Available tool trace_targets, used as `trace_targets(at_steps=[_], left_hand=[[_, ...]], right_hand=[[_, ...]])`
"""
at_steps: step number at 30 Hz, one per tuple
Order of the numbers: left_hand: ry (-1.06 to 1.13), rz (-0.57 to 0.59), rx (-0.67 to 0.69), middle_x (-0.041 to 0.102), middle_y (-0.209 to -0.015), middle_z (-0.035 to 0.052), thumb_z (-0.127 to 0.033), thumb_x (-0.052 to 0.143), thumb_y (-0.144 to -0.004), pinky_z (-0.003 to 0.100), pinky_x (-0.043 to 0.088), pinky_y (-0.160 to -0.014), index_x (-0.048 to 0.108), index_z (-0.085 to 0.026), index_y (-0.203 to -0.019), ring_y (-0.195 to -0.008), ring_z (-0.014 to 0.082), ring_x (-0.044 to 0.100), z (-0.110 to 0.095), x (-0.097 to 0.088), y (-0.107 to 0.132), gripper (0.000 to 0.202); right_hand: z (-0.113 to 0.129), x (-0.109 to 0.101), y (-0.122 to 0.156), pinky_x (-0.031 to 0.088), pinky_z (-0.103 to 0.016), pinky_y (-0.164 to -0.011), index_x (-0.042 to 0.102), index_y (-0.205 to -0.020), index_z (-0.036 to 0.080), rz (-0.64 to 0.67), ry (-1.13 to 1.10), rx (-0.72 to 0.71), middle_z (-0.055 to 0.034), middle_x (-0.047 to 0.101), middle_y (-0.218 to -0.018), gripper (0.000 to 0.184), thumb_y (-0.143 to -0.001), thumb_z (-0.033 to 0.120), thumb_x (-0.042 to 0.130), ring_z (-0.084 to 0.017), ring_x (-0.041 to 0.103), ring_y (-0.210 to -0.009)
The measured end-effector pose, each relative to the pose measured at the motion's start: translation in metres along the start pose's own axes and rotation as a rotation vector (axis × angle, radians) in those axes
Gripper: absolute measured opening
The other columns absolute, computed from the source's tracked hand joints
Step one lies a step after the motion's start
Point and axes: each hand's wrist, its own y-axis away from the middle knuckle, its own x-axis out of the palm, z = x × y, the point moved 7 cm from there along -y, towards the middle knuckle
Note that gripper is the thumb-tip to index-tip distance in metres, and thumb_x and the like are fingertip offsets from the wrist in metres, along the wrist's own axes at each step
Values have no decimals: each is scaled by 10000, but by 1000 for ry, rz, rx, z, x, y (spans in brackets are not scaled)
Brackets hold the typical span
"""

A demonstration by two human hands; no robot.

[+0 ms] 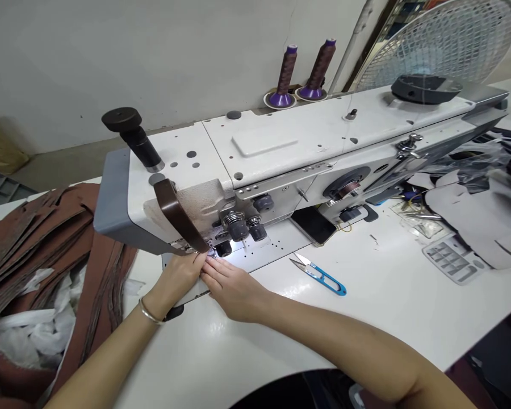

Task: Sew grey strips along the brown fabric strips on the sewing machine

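Strap point(179, 218) alignment under the machine point(281, 142) head likely needs the left hand point(176, 278), curled at the strap end (grip unclear), steering while the open, flat right hand point(234, 289) holds fingertips clear of the stitch line.

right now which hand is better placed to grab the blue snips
Right, most likely. The right hand lies flat by the needle, on the same side as the blue snips, with bare table between them. The left hand sits at the end of the brown strap, farther off.
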Motion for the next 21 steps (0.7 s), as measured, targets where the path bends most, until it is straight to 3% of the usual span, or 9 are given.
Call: trace_targets(at_steps=[3,7,9,13,18,21], left_hand=[[-4,57,-42,661,-751,85,-10,377,-870,330,491,-620,624,-128,-963,-674,233,647,4,5,-1,289],[7,245,-137,655,-697,70,-20,402,-835,312,477,-579,631,-161,-834,-657,227,650,11,20,-2,269],[14,281,-160,649,-674,67,-34,407,-829,305,467,-555,632,-163,-824,-632,223,643,13,23,-3,260],[5,254,-161,665,-692,75,-26,403,-815,309,477,-577,644,-152,-876,-654,227,655,13,22,-5,279],[0,223,-143,681,-696,73,-24,420,-804,304,457,-529,638,-156,-807,-596,219,643,12,21,-4,255],[2,199,-136,695,-748,87,-23,426,-809,306,483,-597,652,-146,-868,-664,220,659,12,21,-3,264]], right_hand=[[-1,-1,-1,275,-426,-1206,467,-1356,-6,12,-11,12,-199,402,-1482,426,-959,130,396,-268,268,-1440],[0,-2,-2,281,-427,-1203,477,-1339,-8,24,-10,16,-198,408,-1478,421,-946,117,395,-278,269,-1438],[0,-1,-1,280,-426,-1203,480,-1336,-5,29,-10,18,-198,413,-1475,416,-947,120,400,-279,271,-1437],[1,0,-1,262,-430,-1209,475,-1341,-8,29,-1,12,-204,411,-1473,421,-946,122,408,-287,250,-1444],[1,1,-1,260,-429,-1209,473,-1334,-10,27,1,10,-209,411,-1470,417,-945,129,414,-292,265,-1437],[1,2,0,267,-432,-1207,472,-1334,-6,20,6,3,-207,415,-1468,416,-946,128,411,-295,280,-1430]])
